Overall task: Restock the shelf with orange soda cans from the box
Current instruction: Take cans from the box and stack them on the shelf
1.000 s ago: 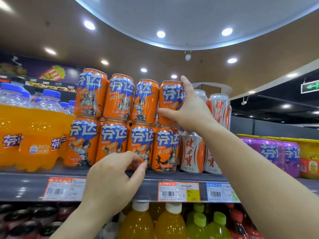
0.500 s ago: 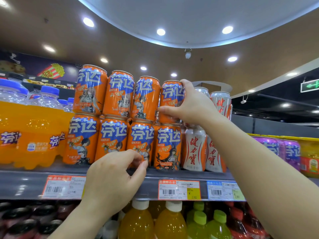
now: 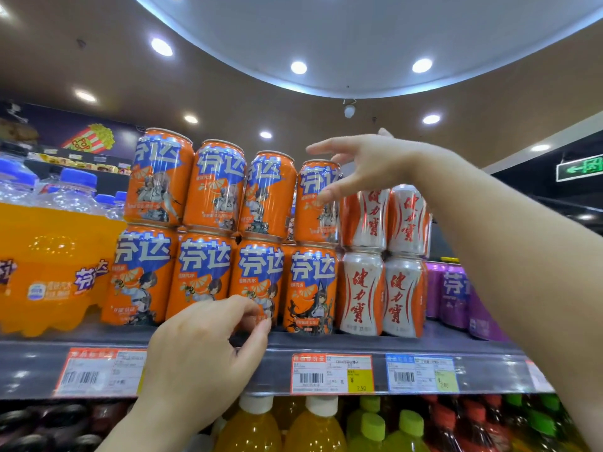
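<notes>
Release of the top-row orange soda can (image 3: 318, 203), stacked left of the white-and-red cans (image 3: 385, 259) on the shelf (image 3: 326, 342): we spread our right hand (image 3: 365, 164), which gripped it earlier. Withdraw straight, without nudging the stack. Our left hand (image 3: 202, 357), loosely curled, holds nothing.

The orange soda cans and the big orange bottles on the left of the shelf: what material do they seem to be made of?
The orange soda cans look like thin metal, likely aluminium: bare silvery rims and glossy printed sides that catch the ceiling lights. The orange soda bottles look like clear plastic: transparent necks above the drink, blue screw caps, a lobed moulded base.
</notes>
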`<action>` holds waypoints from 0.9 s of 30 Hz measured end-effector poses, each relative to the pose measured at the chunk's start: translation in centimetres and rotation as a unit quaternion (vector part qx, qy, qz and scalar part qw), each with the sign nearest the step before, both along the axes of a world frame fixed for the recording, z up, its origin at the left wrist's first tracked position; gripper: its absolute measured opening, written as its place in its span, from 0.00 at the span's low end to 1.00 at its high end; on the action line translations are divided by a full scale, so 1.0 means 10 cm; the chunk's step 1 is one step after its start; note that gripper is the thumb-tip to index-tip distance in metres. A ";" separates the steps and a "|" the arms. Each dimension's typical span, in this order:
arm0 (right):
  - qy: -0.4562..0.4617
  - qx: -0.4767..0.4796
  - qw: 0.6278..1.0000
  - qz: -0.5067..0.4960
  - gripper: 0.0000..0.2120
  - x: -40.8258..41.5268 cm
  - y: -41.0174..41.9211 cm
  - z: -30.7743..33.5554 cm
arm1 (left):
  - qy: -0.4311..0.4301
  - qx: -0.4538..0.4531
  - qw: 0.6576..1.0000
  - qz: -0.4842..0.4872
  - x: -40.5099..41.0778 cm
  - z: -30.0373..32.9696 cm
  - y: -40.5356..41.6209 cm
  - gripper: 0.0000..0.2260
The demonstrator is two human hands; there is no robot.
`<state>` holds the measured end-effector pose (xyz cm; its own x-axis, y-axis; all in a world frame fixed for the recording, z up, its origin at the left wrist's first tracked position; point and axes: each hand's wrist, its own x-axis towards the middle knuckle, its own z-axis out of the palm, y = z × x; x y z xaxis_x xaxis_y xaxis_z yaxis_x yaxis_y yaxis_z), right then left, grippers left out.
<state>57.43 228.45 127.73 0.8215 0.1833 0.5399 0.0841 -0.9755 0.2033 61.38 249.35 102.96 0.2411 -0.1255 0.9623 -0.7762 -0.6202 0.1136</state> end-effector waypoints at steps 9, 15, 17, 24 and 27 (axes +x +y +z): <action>0.087 0.053 0.989 0.103 0.44 0.18 -0.11 0.03 | -0.009 0.021 0.999 -0.034 -0.02 0.00 0.03 0.21; 0.093 0.096 0.979 0.155 0.27 0.17 -0.13 0.10 | -0.006 0.051 0.998 -0.025 -0.03 0.00 0.04 0.25; 0.087 0.126 0.972 0.179 0.29 0.22 -0.16 0.13 | -0.005 0.053 0.998 -0.023 -0.04 -0.01 0.05 0.27; 0.085 0.129 0.974 0.168 0.38 0.45 -0.19 0.16 | -0.008 0.081 0.996 -0.025 -0.04 -0.02 0.07 0.30; 0.085 0.124 0.978 0.148 0.40 0.50 -0.19 0.18 | -0.010 0.082 0.996 -0.021 -0.04 -0.02 0.08 0.30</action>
<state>62.46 226.59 129.54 0.8339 0.3068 0.4589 0.3813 -0.9212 -0.0771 61.01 250.18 102.74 0.2139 -0.2909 0.9325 -0.8027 -0.5964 -0.0019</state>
